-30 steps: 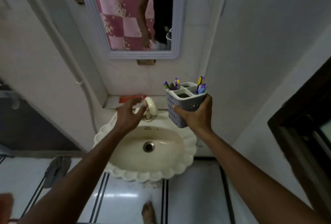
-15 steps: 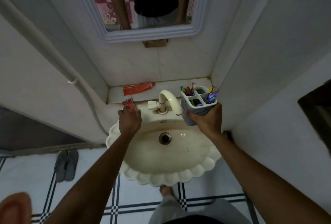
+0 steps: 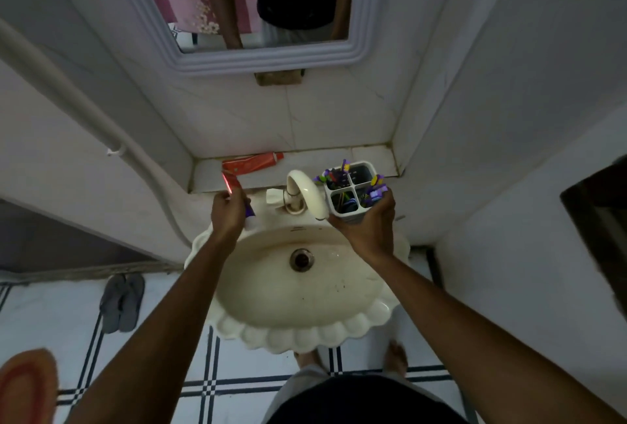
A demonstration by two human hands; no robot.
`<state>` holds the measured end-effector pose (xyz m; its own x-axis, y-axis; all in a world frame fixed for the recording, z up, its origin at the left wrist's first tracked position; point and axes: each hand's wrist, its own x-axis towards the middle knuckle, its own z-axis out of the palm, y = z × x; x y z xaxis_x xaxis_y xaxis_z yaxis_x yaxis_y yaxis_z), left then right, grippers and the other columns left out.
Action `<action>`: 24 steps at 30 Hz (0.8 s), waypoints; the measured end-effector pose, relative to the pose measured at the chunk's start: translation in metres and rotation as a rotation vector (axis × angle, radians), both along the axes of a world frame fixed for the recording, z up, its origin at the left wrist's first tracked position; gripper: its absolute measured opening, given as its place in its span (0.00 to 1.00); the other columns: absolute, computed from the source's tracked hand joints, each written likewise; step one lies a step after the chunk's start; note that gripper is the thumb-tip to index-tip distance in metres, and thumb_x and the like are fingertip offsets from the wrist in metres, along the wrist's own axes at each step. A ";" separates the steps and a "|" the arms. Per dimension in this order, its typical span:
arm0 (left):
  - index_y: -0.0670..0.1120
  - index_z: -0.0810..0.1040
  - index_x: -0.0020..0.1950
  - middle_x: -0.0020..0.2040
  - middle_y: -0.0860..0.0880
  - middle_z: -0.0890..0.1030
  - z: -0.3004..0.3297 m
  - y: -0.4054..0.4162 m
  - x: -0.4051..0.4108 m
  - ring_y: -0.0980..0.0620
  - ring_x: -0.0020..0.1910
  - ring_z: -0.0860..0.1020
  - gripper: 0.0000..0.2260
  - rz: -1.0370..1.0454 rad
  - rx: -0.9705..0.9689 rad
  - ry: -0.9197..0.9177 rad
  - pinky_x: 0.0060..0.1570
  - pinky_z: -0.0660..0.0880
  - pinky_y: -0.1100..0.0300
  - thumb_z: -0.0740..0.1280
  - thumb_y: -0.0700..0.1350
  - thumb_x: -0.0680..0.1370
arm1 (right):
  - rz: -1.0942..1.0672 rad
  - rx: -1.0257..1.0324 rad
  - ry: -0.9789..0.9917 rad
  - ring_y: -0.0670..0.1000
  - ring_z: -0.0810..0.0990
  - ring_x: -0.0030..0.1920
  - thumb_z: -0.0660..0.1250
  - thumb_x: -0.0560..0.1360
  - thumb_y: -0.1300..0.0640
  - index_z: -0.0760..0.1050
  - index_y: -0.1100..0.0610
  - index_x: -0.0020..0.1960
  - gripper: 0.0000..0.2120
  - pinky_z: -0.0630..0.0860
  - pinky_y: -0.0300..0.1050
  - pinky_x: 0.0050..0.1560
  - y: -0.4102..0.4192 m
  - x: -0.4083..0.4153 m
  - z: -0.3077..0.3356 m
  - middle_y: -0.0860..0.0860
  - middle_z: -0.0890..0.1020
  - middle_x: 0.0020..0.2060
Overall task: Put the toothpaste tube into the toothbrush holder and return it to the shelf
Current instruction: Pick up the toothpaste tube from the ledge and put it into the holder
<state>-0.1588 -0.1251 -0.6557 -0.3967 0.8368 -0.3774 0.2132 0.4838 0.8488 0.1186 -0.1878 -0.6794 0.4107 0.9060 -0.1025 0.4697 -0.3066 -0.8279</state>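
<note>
My left hand (image 3: 228,211) grips a small red toothpaste tube (image 3: 232,183) upright over the left rim of the sink, its crimped end up and a purple part showing below my fingers. My right hand (image 3: 368,223) holds a grey four-compartment toothbrush holder (image 3: 353,193) from below, right of the tap. Several purple and yellow toothbrushes stand in its compartments. A second, larger red toothpaste tube (image 3: 252,162) lies flat on the tiled shelf (image 3: 369,159) behind the sink.
A cream scalloped sink (image 3: 305,298) sits below my hands, its curved tap (image 3: 305,191) between them. A framed mirror (image 3: 268,54) hangs above the shelf. Walls close in on both sides. Grey slippers (image 3: 122,301) lie on the floor at left.
My left hand has lifted the small red tube higher off the sink's left rim. The holder in my right hand has stayed right of the tap. The camera has tilted further down.
</note>
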 end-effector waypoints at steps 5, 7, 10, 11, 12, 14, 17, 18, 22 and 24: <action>0.45 0.69 0.68 0.50 0.40 0.83 0.071 -0.016 0.035 0.48 0.34 0.79 0.15 -0.099 0.235 -0.078 0.35 0.78 0.53 0.60 0.54 0.88 | 0.082 0.027 0.028 0.54 0.70 0.73 0.84 0.58 0.28 0.56 0.49 0.79 0.62 0.80 0.53 0.64 -0.010 0.011 0.004 0.50 0.69 0.71; 0.46 0.69 0.68 0.49 0.43 0.83 0.100 -0.024 0.059 0.47 0.36 0.82 0.14 -0.182 0.342 -0.087 0.35 0.81 0.53 0.60 0.54 0.88 | 0.085 0.036 0.031 0.54 0.71 0.72 0.83 0.60 0.28 0.58 0.49 0.79 0.59 0.80 0.54 0.64 -0.012 0.017 0.006 0.49 0.69 0.70; 0.45 0.73 0.67 0.55 0.47 0.83 0.130 -0.026 0.092 0.47 0.46 0.87 0.14 -0.298 0.451 -0.040 0.44 0.86 0.53 0.64 0.53 0.87 | 0.105 0.028 0.032 0.54 0.71 0.72 0.82 0.61 0.27 0.60 0.50 0.77 0.57 0.81 0.56 0.63 -0.013 0.021 0.006 0.49 0.70 0.69; 0.45 0.74 0.67 0.56 0.50 0.83 0.137 -0.026 0.103 0.49 0.49 0.87 0.14 -0.323 0.481 0.012 0.48 0.85 0.54 0.65 0.52 0.86 | 0.111 0.027 0.028 0.54 0.71 0.71 0.82 0.61 0.27 0.61 0.51 0.77 0.56 0.82 0.56 0.63 -0.014 0.023 0.006 0.49 0.70 0.68; 0.46 0.76 0.66 0.55 0.52 0.83 0.143 -0.024 0.114 0.52 0.51 0.86 0.13 -0.339 0.505 0.078 0.52 0.83 0.56 0.67 0.52 0.86 | 0.113 0.020 0.021 0.54 0.72 0.71 0.82 0.61 0.27 0.62 0.51 0.76 0.55 0.82 0.56 0.62 -0.014 0.024 0.007 0.50 0.70 0.68; 0.48 0.80 0.61 0.52 0.56 0.84 0.152 -0.020 0.130 0.58 0.51 0.84 0.11 -0.346 0.542 0.190 0.53 0.81 0.62 0.71 0.52 0.83 | 0.104 0.002 0.006 0.54 0.73 0.70 0.82 0.60 0.26 0.63 0.51 0.76 0.56 0.82 0.55 0.61 -0.015 0.025 0.008 0.50 0.71 0.68; 0.47 0.85 0.56 0.46 0.54 0.86 0.152 -0.011 0.148 0.58 0.45 0.86 0.10 -0.379 0.554 0.326 0.49 0.84 0.58 0.74 0.52 0.81 | 0.089 -0.022 -0.003 0.55 0.76 0.70 0.80 0.58 0.24 0.62 0.51 0.77 0.59 0.83 0.55 0.60 -0.015 0.027 0.011 0.50 0.73 0.69; 0.47 0.86 0.54 0.45 0.53 0.87 0.149 -0.008 0.153 0.56 0.43 0.86 0.10 -0.397 0.550 0.368 0.48 0.85 0.53 0.74 0.53 0.81 | 0.087 -0.031 -0.001 0.55 0.76 0.70 0.80 0.58 0.24 0.61 0.51 0.77 0.59 0.84 0.57 0.60 -0.015 0.027 0.012 0.50 0.73 0.69; 0.45 0.87 0.52 0.44 0.49 0.87 0.134 -0.002 0.176 0.51 0.39 0.86 0.10 -0.441 0.523 0.429 0.45 0.85 0.46 0.73 0.52 0.81 | 0.096 -0.060 0.002 0.57 0.77 0.70 0.79 0.57 0.24 0.62 0.51 0.76 0.58 0.84 0.59 0.59 -0.013 0.027 0.014 0.50 0.73 0.68; 0.44 0.86 0.52 0.44 0.47 0.87 0.127 0.001 0.185 0.48 0.38 0.85 0.09 -0.460 0.495 0.455 0.44 0.84 0.45 0.73 0.49 0.81 | 0.113 -0.082 -0.013 0.57 0.75 0.71 0.79 0.58 0.24 0.62 0.53 0.76 0.58 0.83 0.60 0.60 -0.012 0.028 0.014 0.51 0.72 0.69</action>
<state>0.0259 -0.1242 -0.5292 0.0021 0.9810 0.1940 0.6750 -0.1445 0.7235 0.1469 -0.1997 -0.6655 0.3079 0.9354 -0.1740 0.5156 -0.3177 -0.7958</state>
